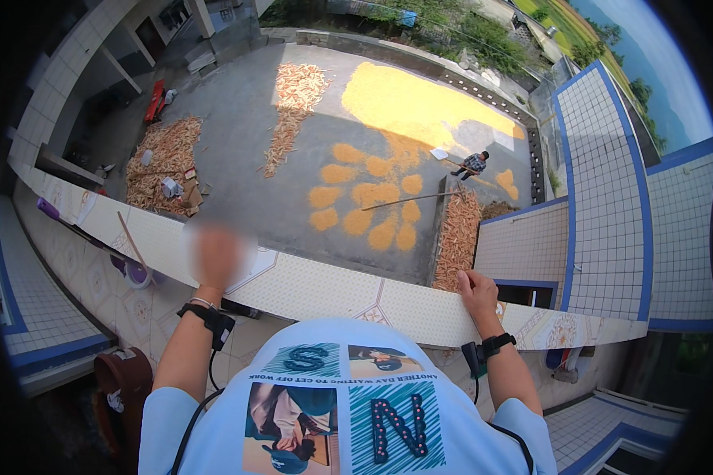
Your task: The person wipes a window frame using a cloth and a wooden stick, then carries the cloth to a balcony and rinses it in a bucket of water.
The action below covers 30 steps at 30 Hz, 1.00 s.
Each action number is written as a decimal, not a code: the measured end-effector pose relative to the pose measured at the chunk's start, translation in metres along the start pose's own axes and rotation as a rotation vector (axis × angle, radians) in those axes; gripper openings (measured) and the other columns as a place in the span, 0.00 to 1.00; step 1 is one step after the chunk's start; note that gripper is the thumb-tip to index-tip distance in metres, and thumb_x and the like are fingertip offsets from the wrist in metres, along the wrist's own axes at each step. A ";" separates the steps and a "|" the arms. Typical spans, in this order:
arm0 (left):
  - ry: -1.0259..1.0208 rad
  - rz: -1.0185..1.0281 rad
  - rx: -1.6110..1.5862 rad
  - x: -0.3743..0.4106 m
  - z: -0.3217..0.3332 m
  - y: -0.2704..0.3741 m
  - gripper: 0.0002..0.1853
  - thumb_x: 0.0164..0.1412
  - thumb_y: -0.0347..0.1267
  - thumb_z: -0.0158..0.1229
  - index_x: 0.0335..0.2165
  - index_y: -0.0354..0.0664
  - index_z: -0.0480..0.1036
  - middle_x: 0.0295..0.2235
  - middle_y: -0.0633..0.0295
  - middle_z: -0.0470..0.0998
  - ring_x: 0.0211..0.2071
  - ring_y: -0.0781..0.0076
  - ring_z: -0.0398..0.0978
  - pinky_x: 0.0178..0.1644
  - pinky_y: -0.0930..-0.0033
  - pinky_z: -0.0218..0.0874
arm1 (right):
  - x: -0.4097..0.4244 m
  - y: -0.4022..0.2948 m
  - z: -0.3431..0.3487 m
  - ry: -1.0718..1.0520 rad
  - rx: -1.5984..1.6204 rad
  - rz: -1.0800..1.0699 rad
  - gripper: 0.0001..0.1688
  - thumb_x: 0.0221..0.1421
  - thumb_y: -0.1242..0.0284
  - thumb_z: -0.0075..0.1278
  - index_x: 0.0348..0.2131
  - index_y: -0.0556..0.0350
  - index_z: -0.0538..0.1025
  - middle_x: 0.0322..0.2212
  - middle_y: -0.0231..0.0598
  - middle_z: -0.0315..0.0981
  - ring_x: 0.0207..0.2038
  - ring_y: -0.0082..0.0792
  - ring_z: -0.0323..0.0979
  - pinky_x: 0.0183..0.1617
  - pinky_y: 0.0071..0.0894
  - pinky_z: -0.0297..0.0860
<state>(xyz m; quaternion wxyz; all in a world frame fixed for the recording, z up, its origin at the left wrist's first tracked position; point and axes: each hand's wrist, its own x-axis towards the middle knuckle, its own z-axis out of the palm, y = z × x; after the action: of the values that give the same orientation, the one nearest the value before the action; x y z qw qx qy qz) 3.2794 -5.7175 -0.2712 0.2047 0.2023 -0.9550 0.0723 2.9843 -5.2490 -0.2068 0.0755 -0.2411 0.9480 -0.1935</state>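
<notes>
My left hand (217,255) is over the tiled top of the balcony parapet (327,291). It is blurred, so its fingers cannot be made out. Farther right, my right hand (480,297) rests at the same parapet with its fingers curled in, and no object shows in it. Both wrists wear black straps with small devices and cables. Below, beyond the parapet, a concrete yard (243,196) holds small heaps of yellow corn kernels (374,196). A broad sheet of kernels (404,95) lies in sunlight behind them.
Corn cobs form a pile at left (160,154), a strip (297,95), and a bed at right (456,237). A person (474,165) in the yard holds a long-handled shovel (438,154). A long pole (410,200) crosses the heaps. Behind the parapet stands a bucket (138,276).
</notes>
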 end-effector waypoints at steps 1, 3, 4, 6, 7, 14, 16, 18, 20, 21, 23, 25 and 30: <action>-0.019 0.002 0.014 -0.005 0.005 -0.003 0.11 0.51 0.33 0.57 0.34 0.41 0.72 0.35 0.56 0.72 0.41 0.56 0.68 0.51 0.54 0.56 | 0.000 0.000 0.000 0.001 -0.004 -0.003 0.16 0.56 0.60 0.50 0.27 0.52 0.78 0.19 0.42 0.74 0.23 0.45 0.74 0.27 0.40 0.68; -0.057 0.006 0.042 -0.012 0.010 -0.007 0.16 0.51 0.33 0.57 0.40 0.42 0.71 0.40 0.55 0.71 0.46 0.57 0.66 0.53 0.52 0.55 | 0.001 0.000 0.001 0.012 -0.007 -0.017 0.16 0.56 0.60 0.50 0.26 0.53 0.78 0.18 0.43 0.74 0.23 0.46 0.73 0.27 0.41 0.67; -0.078 -0.009 0.021 -0.012 0.011 -0.007 0.16 0.51 0.33 0.57 0.40 0.42 0.71 0.40 0.55 0.71 0.45 0.57 0.66 0.53 0.52 0.55 | 0.001 0.001 0.001 0.021 -0.006 -0.027 0.16 0.56 0.60 0.50 0.26 0.53 0.78 0.18 0.43 0.73 0.23 0.46 0.73 0.27 0.41 0.67; -0.120 -0.045 -0.015 -0.012 0.010 -0.006 0.15 0.51 0.33 0.57 0.40 0.42 0.71 0.39 0.55 0.71 0.45 0.57 0.67 0.52 0.53 0.56 | 0.001 0.001 0.002 0.028 0.001 -0.038 0.17 0.56 0.60 0.50 0.24 0.54 0.77 0.18 0.44 0.73 0.22 0.47 0.72 0.27 0.42 0.66; -0.108 -0.031 -0.007 -0.012 0.008 -0.005 0.15 0.51 0.32 0.57 0.40 0.42 0.71 0.39 0.55 0.71 0.45 0.57 0.67 0.52 0.53 0.56 | 0.001 0.001 0.002 0.026 0.006 -0.039 0.18 0.56 0.60 0.50 0.24 0.55 0.76 0.17 0.45 0.72 0.22 0.48 0.72 0.26 0.43 0.66; -0.274 -0.203 -0.170 0.007 -0.014 0.008 0.15 0.52 0.31 0.56 0.40 0.41 0.71 0.39 0.55 0.71 0.44 0.58 0.67 0.52 0.53 0.56 | 0.001 0.008 0.006 0.010 -0.005 -0.016 0.19 0.56 0.60 0.50 0.22 0.55 0.74 0.17 0.47 0.71 0.22 0.51 0.71 0.25 0.44 0.64; -0.250 -0.186 -0.161 0.005 -0.014 0.007 0.15 0.51 0.31 0.56 0.40 0.41 0.71 0.39 0.55 0.71 0.44 0.58 0.67 0.52 0.53 0.56 | 0.001 0.008 0.006 0.021 0.006 -0.027 0.19 0.56 0.60 0.50 0.21 0.55 0.74 0.17 0.47 0.71 0.21 0.51 0.70 0.25 0.44 0.64; -0.225 -0.168 -0.144 0.004 -0.015 0.007 0.15 0.51 0.30 0.56 0.41 0.41 0.71 0.40 0.55 0.71 0.44 0.58 0.67 0.51 0.54 0.56 | 0.002 0.007 0.007 0.029 0.017 -0.031 0.19 0.56 0.60 0.50 0.21 0.55 0.74 0.17 0.47 0.70 0.21 0.50 0.70 0.25 0.44 0.64; -0.298 -0.217 -0.179 0.006 -0.016 0.008 0.16 0.51 0.30 0.55 0.41 0.41 0.71 0.40 0.55 0.71 0.44 0.58 0.67 0.52 0.54 0.55 | 0.001 0.008 0.007 0.034 0.027 -0.028 0.19 0.56 0.59 0.50 0.21 0.55 0.74 0.16 0.46 0.70 0.20 0.50 0.70 0.24 0.43 0.64; -0.335 -0.240 -0.195 0.011 -0.020 0.010 0.16 0.51 0.30 0.55 0.42 0.41 0.71 0.41 0.55 0.71 0.45 0.58 0.67 0.52 0.54 0.55 | 0.000 0.007 0.006 0.039 0.020 -0.031 0.19 0.56 0.59 0.50 0.21 0.55 0.74 0.16 0.46 0.70 0.20 0.50 0.70 0.24 0.43 0.64; -0.449 -0.259 -0.150 0.020 -0.029 0.014 0.16 0.51 0.30 0.55 0.42 0.41 0.71 0.41 0.56 0.71 0.45 0.58 0.67 0.53 0.54 0.55 | -0.001 0.006 0.005 0.048 0.005 -0.037 0.19 0.56 0.59 0.50 0.22 0.56 0.74 0.16 0.46 0.70 0.20 0.49 0.69 0.24 0.42 0.64; -0.302 -0.172 -0.096 0.022 -0.030 0.014 0.11 0.50 0.30 0.56 0.35 0.41 0.72 0.35 0.55 0.72 0.39 0.58 0.68 0.46 0.55 0.57 | -0.001 0.005 0.006 0.059 0.018 -0.044 0.20 0.56 0.59 0.50 0.21 0.56 0.74 0.15 0.46 0.69 0.19 0.49 0.69 0.24 0.42 0.64; 0.090 0.020 -0.031 0.019 -0.024 0.012 0.04 0.49 0.30 0.56 0.23 0.41 0.73 0.24 0.55 0.73 0.27 0.58 0.71 0.32 0.58 0.61 | 0.000 0.007 0.007 0.053 0.027 -0.048 0.21 0.56 0.59 0.49 0.20 0.56 0.73 0.15 0.46 0.68 0.19 0.49 0.69 0.23 0.42 0.63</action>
<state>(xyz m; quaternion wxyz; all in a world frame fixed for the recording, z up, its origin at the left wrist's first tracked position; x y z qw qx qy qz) 3.2670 -5.7085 -0.2422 0.2497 0.1859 -0.9478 0.0688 2.9829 -5.2456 -0.2159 0.0489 -0.2576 0.9409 -0.2141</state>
